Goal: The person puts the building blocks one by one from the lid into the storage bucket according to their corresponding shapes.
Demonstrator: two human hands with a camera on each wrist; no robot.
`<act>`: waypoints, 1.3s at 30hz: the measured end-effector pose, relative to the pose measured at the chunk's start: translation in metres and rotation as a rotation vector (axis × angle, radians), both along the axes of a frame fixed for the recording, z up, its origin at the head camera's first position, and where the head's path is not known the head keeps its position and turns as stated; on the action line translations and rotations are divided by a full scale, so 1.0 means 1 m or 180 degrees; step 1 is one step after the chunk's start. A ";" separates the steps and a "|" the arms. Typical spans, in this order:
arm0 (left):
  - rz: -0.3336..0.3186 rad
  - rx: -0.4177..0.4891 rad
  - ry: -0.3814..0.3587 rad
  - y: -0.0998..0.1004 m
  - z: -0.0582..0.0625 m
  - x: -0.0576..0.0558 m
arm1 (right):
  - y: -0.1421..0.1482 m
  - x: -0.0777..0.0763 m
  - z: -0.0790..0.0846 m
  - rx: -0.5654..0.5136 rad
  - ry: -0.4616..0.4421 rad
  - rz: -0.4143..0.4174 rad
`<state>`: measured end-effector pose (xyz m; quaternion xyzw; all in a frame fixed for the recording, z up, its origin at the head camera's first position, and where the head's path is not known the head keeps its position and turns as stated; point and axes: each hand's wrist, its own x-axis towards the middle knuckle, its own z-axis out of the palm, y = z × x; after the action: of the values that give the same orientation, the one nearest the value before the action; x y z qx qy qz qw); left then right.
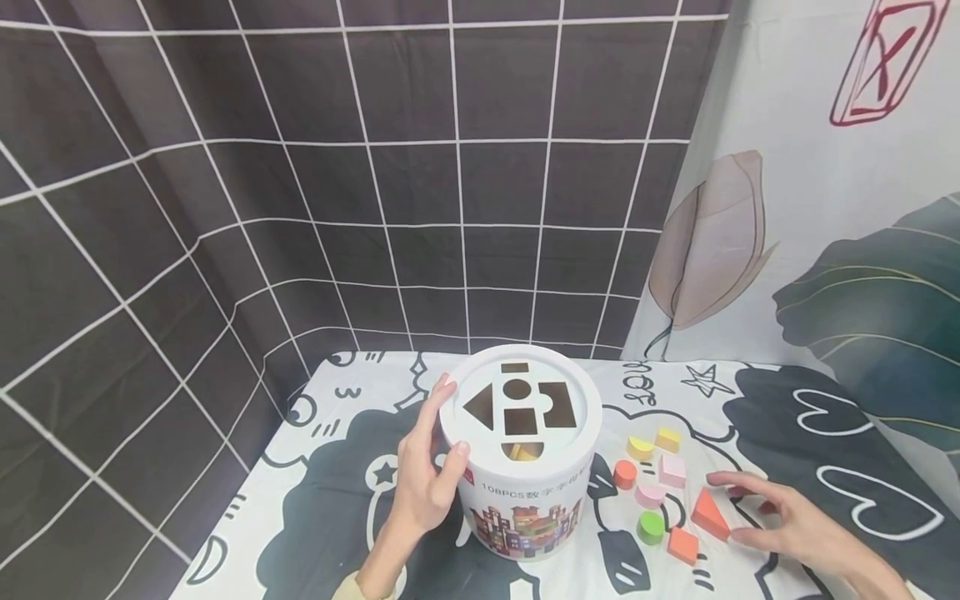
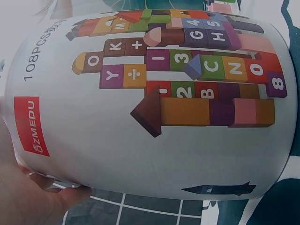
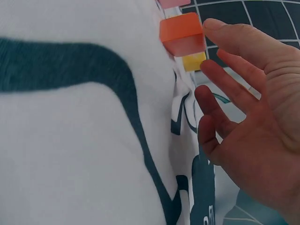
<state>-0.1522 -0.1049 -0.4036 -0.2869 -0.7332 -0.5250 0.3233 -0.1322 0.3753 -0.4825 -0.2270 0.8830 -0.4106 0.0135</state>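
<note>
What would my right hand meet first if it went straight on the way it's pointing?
Most likely the red-orange triangular block, right by the thumb and fingertips of the right hand; whether they already touch is hard to tell.

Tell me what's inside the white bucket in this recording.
A yellow-orange piece shows through the half-round opening nearest the person. The bucket's other openings look dark, and the lid and walls cover the remaining inside, so further contents can't be seen.
</note>
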 end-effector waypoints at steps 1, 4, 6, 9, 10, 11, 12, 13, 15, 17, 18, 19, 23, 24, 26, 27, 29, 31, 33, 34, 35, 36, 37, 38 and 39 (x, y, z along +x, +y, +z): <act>-0.0005 0.0003 -0.0003 0.000 0.000 0.000 | 0.000 0.000 -0.001 -0.0012 -0.0028 0.0016; -0.0012 0.0004 -0.0006 0.000 0.000 0.000 | 0.001 -0.001 -0.002 -0.0033 -0.0164 0.0019; -0.0013 0.0001 -0.0007 0.000 0.001 0.000 | 0.001 -0.001 -0.003 -0.0023 -0.0203 0.0006; -0.0017 -0.0002 0.0012 0.001 0.002 0.001 | 0.001 -0.003 -0.003 0.0013 -0.0257 -0.0007; -0.0021 -0.0003 0.0016 0.001 0.003 0.001 | 0.000 -0.003 -0.003 0.0023 -0.0261 -0.0012; -0.0022 -0.0008 0.0030 0.001 0.003 0.001 | 0.000 -0.002 -0.002 0.0035 -0.0270 -0.0020; -0.0024 -0.0010 0.0039 0.001 0.003 0.001 | -0.001 -0.002 -0.002 0.0046 -0.0268 -0.0021; -0.0023 -0.0012 0.0047 0.000 0.003 0.001 | -0.001 -0.002 -0.002 0.0052 -0.0258 -0.0027; -0.0028 -0.0015 0.0049 0.000 0.003 0.001 | -0.002 -0.001 -0.002 0.0049 -0.0207 -0.0042; -0.0033 -0.0011 0.0056 0.000 0.003 0.001 | -0.004 -0.001 -0.003 0.0054 -0.0156 -0.0069; -0.0031 -0.0008 0.0049 0.000 0.003 0.001 | -0.005 0.000 -0.003 0.0061 -0.0135 -0.0089; -0.0028 -0.0008 0.0044 0.000 0.003 0.001 | -0.006 0.000 -0.003 0.0068 -0.0118 -0.0116; -0.0016 -0.0004 0.0017 0.001 0.002 0.001 | -0.010 0.002 -0.003 0.0106 -0.0097 -0.0191; -0.0013 -0.0002 0.0004 0.001 0.001 0.001 | -0.010 0.002 -0.003 0.0119 -0.0075 -0.0197; -0.0011 0.0001 0.0009 0.000 0.001 0.001 | -0.011 0.002 -0.003 0.0127 -0.0033 -0.0193; -0.0008 0.0001 0.0017 0.000 0.001 0.001 | -0.011 0.002 -0.003 0.0133 -0.0004 -0.0187; -0.0009 0.0005 0.0028 0.000 0.002 0.001 | -0.011 0.001 -0.004 0.0143 0.0061 -0.0179; -0.0003 0.0004 0.0038 0.000 0.002 0.002 | -0.010 0.001 -0.004 0.0130 0.0122 -0.0164; 0.0000 0.0005 0.0033 0.000 0.001 0.002 | -0.010 0.001 -0.005 0.0106 0.0181 -0.0150; 0.0003 0.0006 0.0029 0.000 0.002 0.002 | -0.010 0.001 -0.006 0.0087 0.0211 -0.0139; 0.0003 0.0005 0.0027 0.001 0.002 0.002 | -0.010 0.001 -0.007 0.0070 0.0236 -0.0131; 0.0008 0.0002 0.0023 0.001 0.002 0.002 | -0.010 0.001 -0.008 0.0041 0.0269 -0.0105; 0.0008 0.0000 0.0019 0.001 0.002 0.002 | -0.010 0.001 -0.008 0.0013 0.0303 -0.0083; 0.0009 0.0000 0.0012 0.001 0.001 0.002 | -0.011 0.001 -0.009 -0.0016 0.0303 -0.0084; 0.0012 0.0000 0.0004 0.001 0.001 0.002 | -0.011 0.001 -0.009 -0.0042 0.0297 -0.0087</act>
<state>-0.1505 -0.1041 -0.4023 -0.2859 -0.7336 -0.5242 0.3246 -0.1311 0.3641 -0.4914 -0.2340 0.8829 -0.4055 -0.0348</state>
